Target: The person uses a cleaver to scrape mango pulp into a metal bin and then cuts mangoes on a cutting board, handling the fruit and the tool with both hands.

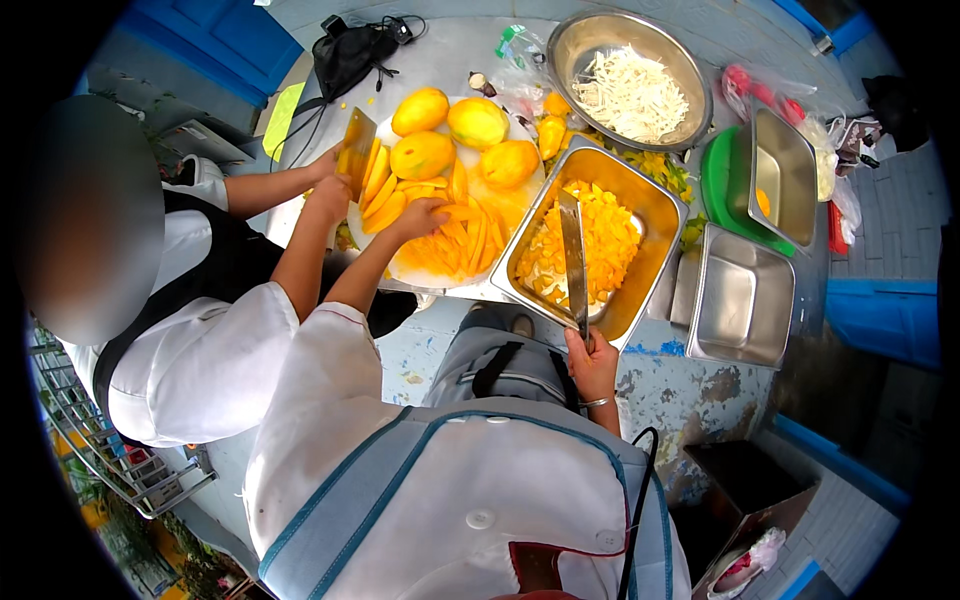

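Note:
My right hand [592, 364] grips the handle of a large kitchen knife [574, 255], whose blade lies over a steel pan [660, 232] of diced orange-yellow fruit [611, 240]. With fingers bent, my left hand [420, 220] touches long slices of the fruit [480, 236] on a round white cutting board [420, 276]. Several whole peeled fruits, mango-like, sit at the board's back, one of them [478, 123] near the middle. At the board's left, a co-worker's hands [330, 187] hold a cleaver [358, 146] beside more thick slices [381, 195].
A large steel bowl [701, 82] of pale shreds stands at the back. Peels [660, 172] lie behind the pan. On the right are an empty steel pan [742, 300], another tilted pan [784, 169] and a green lid [716, 187]. A black bag [349, 60] lies back left. The co-worker stands close on my left.

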Motion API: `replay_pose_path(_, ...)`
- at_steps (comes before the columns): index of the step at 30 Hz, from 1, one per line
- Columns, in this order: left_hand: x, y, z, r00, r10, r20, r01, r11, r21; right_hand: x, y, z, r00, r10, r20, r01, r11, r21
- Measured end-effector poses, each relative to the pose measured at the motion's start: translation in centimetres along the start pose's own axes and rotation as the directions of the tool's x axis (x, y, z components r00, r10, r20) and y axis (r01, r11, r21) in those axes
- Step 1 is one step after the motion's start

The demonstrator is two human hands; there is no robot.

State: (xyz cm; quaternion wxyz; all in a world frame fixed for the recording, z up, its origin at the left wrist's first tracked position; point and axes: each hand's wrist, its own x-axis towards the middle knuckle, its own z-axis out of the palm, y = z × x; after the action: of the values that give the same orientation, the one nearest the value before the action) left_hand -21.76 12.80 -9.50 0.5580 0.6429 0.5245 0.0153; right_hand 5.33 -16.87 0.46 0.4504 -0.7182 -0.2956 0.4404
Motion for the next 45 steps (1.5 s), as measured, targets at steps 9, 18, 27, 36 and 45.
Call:
replay_pose_path(9, -6.7, 4.4, 0.0, 0.965, 0.24, 0.107, -0.063, 0.61, -0.79, 0.9, 0.4, 0.2, 1.0, -0.025, 0.008, 0.025, 1.0, 0.008)
replay_pose_path(18, -19.9, 22.1, -0.2, 0.427, 0.833, 0.352, -0.546, 0.548, -0.634, 0.8, -0.2, 0.3, 0.999, 0.037, 0.035, -0.04, 0.995, 0.087)
replay_pose_path(27, -24.0, 26.5, 1.9, -0.028, 0.931, 0.363, -0.44, 0.315, -0.841, 0.0, -0.2, 0.8, 0.997, 0.058, 0.043, -0.062, 0.993, 0.101)
replay_pose_path(36, -23.9, 25.3, 3.3, -0.001, 0.965, 0.261, -0.512, 0.224, -0.829, 0.4, 0.5, 0.4, 0.995, 0.076, 0.057, -0.08, 0.994, 0.074)
replay_pose_path(45, -23.6, 24.9, 4.2, -0.002, 0.979, 0.206, -0.467, 0.181, -0.865, 0.6, 0.3, 0.0, 0.996, 0.061, 0.068, -0.066, 0.995, 0.074)
